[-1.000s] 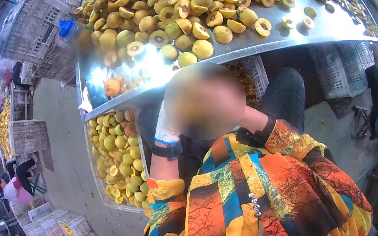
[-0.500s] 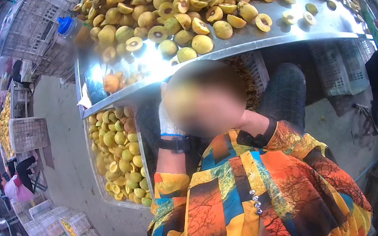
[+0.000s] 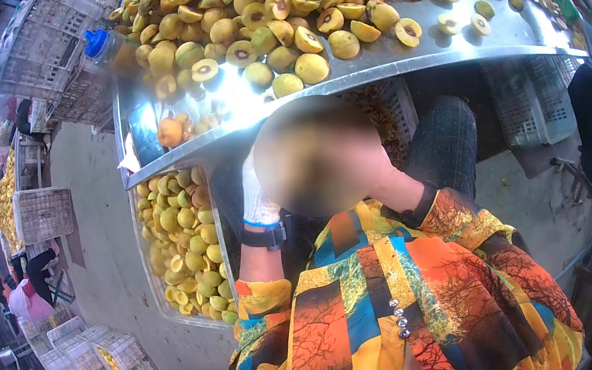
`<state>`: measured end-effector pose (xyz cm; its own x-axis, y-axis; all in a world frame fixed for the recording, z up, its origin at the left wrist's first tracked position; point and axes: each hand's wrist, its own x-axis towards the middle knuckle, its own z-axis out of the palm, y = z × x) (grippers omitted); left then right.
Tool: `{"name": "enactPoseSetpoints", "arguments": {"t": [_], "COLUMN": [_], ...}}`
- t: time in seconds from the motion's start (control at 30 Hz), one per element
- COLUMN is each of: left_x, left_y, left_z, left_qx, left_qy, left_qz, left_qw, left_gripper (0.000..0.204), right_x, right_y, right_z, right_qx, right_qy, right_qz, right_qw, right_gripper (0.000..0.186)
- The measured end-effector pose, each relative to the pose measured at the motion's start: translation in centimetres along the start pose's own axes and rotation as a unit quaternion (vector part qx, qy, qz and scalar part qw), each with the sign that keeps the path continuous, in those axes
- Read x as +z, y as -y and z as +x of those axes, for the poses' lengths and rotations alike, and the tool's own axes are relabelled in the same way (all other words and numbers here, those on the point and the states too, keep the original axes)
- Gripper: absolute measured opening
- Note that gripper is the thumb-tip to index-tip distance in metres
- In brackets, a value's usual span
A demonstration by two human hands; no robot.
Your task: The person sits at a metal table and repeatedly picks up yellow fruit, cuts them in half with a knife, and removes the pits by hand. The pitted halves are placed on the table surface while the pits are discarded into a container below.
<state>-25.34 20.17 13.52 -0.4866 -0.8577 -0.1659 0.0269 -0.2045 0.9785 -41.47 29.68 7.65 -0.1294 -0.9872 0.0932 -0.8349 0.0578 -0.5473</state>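
My left hand (image 3: 257,199), in a white knitted glove with a dark watch at the wrist, is raised in front of my lap below the metal table's edge. Close by it on the right is my bare right hand (image 3: 389,178). A blurred oval covers the fingers of both hands and anything between them. Just beyond, the metal table (image 3: 370,68) carries a heap of yellow stone fruit (image 3: 272,14), many of them cut in half with the pit or its hollow showing. Several paler fruit halves (image 3: 407,32) lie loose near its front.
Left of my legs stands a crate of yellow-green fruit (image 3: 186,238). A blue-capped bottle (image 3: 97,45) is at the table's left end. White plastic crates (image 3: 527,103) sit under the table at right. Farther left are stacked crates (image 3: 45,213) and a person in pink (image 3: 28,300).
My left wrist has shifted slightly left and down, and my right wrist a little right. Dark blue clothing at the far right edge has moved. The fruit heap looks the same.
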Motion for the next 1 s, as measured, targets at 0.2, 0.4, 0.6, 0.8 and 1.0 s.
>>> {"name": "enactPoseSetpoints", "arguments": {"t": [0.2, 0.4, 0.6, 0.8, 1.0], "left_x": [1.0, 1.6, 2.3, 0.9, 1.7], "left_y": [1.8, 2.5, 3.2, 1.8, 3.3], "left_z": [0.5, 0.5, 0.9, 0.3, 0.5], "left_qx": [0.063, 0.012, -0.172, -0.157, -0.189], "left_qy": [0.036, 0.019, -0.046, 0.049, -0.030], "left_qz": [0.093, 0.065, 0.086, -0.162, -0.091], "left_qw": [0.993, 0.998, 0.980, 0.973, 0.977], "left_gripper": [0.028, 0.018, 0.024, 0.025, 0.027], "right_x": [-0.9, 0.1, -2.3, -3.5, -3.3], "right_y": [1.1, 0.6, 2.6, 1.9, 2.2], "right_z": [-0.7, -0.9, -1.5, -1.0, -1.6], "right_qx": [-0.026, -0.083, -0.050, -0.006, -0.045], "right_qy": [-0.051, -0.077, -0.026, -0.009, -0.025], "right_qz": [-0.103, -0.238, -0.348, -0.227, -0.292], "right_qw": [0.993, 0.965, 0.936, 0.974, 0.955], "right_gripper": [0.012, 0.019, 0.021, 0.017, 0.019]}}
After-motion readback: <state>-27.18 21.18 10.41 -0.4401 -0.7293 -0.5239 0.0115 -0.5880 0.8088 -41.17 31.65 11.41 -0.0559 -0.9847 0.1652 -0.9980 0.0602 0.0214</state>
